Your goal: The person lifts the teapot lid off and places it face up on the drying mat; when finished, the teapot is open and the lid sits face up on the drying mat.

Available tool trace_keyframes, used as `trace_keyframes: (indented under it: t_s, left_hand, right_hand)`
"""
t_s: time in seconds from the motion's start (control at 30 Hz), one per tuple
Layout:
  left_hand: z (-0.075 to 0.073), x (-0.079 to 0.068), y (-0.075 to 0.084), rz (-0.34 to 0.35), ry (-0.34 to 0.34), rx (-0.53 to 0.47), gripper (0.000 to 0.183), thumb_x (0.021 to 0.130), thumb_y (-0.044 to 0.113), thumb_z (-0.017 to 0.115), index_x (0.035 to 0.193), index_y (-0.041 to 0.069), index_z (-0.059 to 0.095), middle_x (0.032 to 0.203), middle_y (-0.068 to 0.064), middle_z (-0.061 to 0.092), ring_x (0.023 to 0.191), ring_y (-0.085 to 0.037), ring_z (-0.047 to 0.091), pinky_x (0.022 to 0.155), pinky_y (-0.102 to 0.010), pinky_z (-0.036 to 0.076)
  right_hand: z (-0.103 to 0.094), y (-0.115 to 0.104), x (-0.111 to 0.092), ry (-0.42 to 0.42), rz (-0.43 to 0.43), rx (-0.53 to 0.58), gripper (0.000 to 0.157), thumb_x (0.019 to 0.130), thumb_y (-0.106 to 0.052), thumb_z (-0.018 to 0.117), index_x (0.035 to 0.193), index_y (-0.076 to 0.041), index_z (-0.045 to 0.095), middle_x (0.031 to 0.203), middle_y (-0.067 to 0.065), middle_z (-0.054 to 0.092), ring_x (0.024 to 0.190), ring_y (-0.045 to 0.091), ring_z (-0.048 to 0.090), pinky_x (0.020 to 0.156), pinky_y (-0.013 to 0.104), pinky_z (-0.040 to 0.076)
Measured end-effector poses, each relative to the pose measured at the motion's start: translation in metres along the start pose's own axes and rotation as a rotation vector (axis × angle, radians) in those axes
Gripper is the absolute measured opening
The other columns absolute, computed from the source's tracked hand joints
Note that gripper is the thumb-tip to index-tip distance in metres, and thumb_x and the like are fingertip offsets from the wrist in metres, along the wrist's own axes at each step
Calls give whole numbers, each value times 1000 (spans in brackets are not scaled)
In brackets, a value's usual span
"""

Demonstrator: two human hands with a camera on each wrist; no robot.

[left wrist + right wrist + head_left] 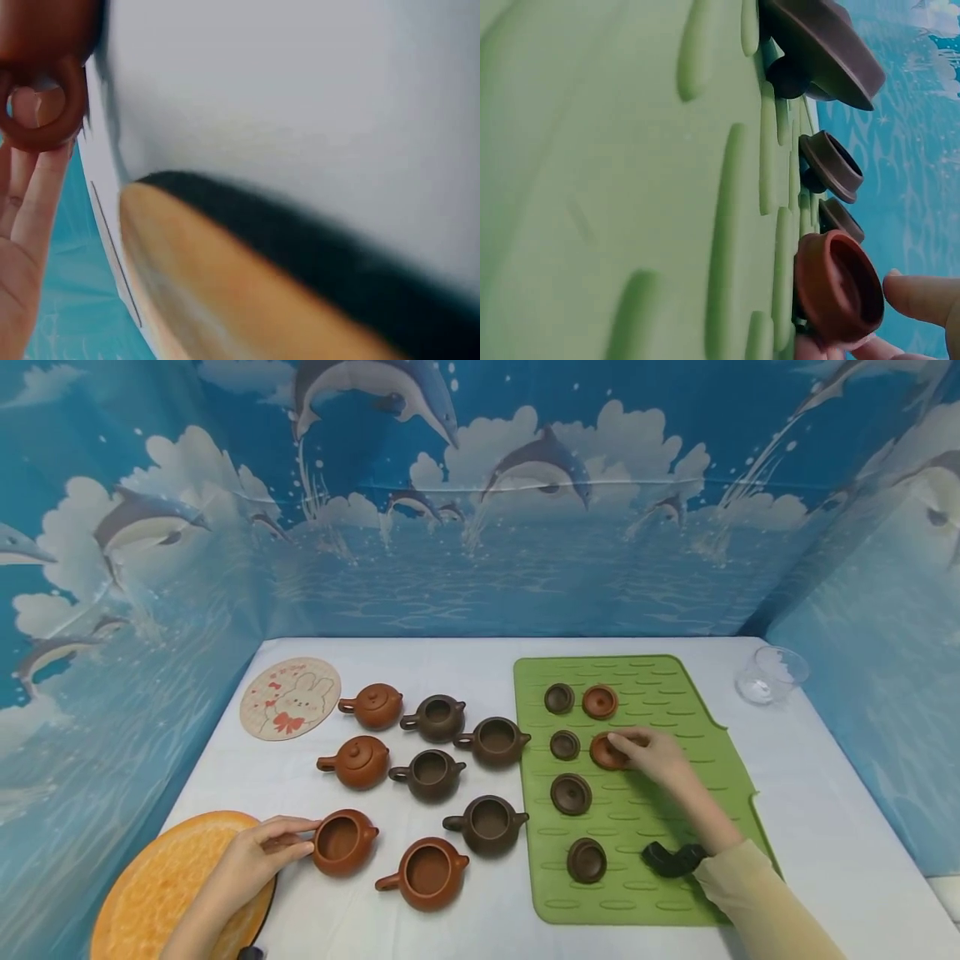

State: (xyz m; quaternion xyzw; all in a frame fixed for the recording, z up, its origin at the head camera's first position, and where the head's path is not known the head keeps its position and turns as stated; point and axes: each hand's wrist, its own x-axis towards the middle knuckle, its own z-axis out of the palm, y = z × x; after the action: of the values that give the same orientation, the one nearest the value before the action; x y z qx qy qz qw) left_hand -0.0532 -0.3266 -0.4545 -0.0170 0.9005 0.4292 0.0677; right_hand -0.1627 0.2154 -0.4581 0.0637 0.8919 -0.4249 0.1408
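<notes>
- Head: the left hand (pixel 262 853) grips a lidless reddish-brown teapot (pixel 341 843) on the white tabletop (pixel 315 922); the right hand (pixel 651 753) pinches an upturned reddish-brown lid (pixel 603 753) over the green mat (pixel 645 814).
- Left wrist: fingers (pixel 41 202) meet the teapot's ring handle (pixel 76 97), a fingertip showing through it.
- Right wrist: the lid tilts between thumb (pixel 919 296) and fingers, dark brown lids (pixel 832 166) beyond.
</notes>
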Motion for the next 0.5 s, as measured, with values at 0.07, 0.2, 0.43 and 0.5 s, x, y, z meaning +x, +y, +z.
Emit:
trace_keyframes:
  t_s: [0.07, 0.2, 0.43, 0.5]
  left_hand:
    - [-2, 0, 3, -27, -16, 4, 30, 84, 17, 78, 113, 10, 73, 110, -11, 72, 84, 2, 66, 71, -20, 56]
    - [-13, 2, 13, -31, -20, 57, 31, 88, 20, 75, 117, 11, 72, 115, -9, 70, 93, -4, 69, 76, -20, 57]
    - [-35, 25, 38, 120, 8, 180, 28, 91, 16, 72, 118, 11, 72, 117, -8, 70, 104, -26, 69, 82, -31, 59]
    - [-40, 34, 46, 155, 10, 206, 28, 91, 16, 71, 118, 11, 71, 117, -8, 70, 104, -28, 69, 83, -34, 59]
  right_hand:
    - [-1, -4, -1, 9, -11, -46, 61, 101, -47, 49, 138, 1, 52, 137, 30, 53, 115, 41, 59, 89, 49, 53]
    - [-3, -13, -1, 44, -57, -113, 59, 102, -44, 48, 137, 3, 52, 135, 31, 54, 118, 45, 56, 93, 54, 50]
    - [-10, -42, -4, 48, -115, -160, 60, 103, -47, 45, 140, 0, 51, 139, 31, 50, 125, 50, 49, 96, 61, 45]
    - [-7, -57, -6, 39, -146, -162, 58, 103, -47, 45, 140, -2, 52, 139, 30, 51, 125, 48, 50, 96, 61, 46]
